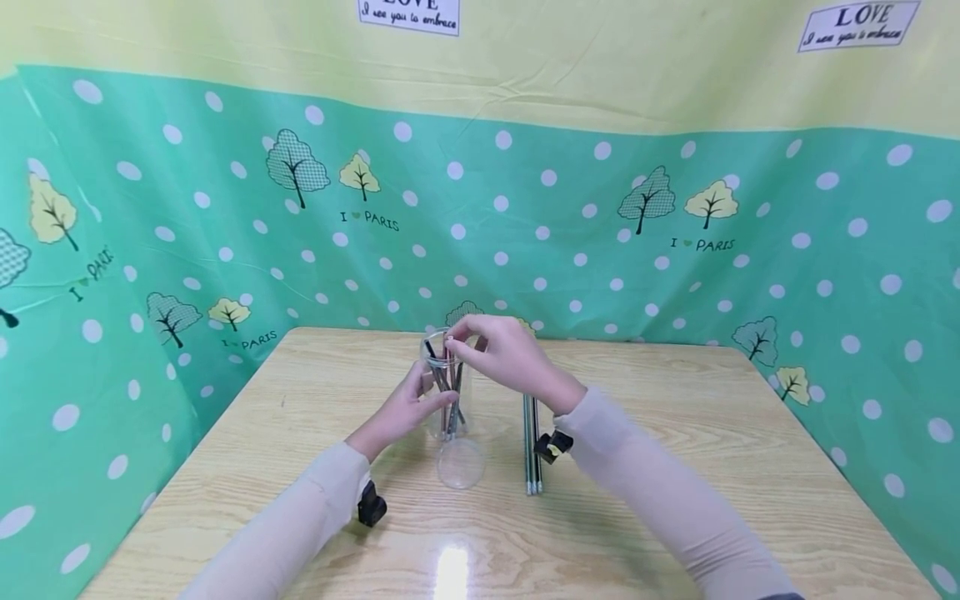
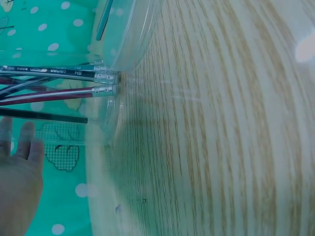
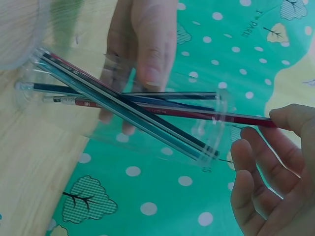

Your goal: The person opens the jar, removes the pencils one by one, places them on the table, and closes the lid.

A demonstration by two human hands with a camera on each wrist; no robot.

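Note:
A clear cylindrical jar [image 1: 436, 428] stands on the table with several pencils [image 3: 133, 105] leaning crosswise inside it. My left hand [image 1: 408, 407] grips the jar's side, thumb on the near side and fingers behind. Over the jar's mouth, my right hand [image 1: 504, 350] pinches the upper end of a red pencil [image 3: 248, 119] between thumb and forefinger. That pencil's eraser end is down inside the jar, near the bottom. In the right wrist view the other fingers of the right hand are loosely bent and touch no pencil.
A round clear lid [image 1: 461, 464] lies on the wooden table [image 1: 330, 367] just in front of the jar. To the right, several dark and green pencils [image 1: 532, 458] lie side by side. A green and yellow patterned cloth [image 1: 525, 217] hangs behind the table and at its sides.

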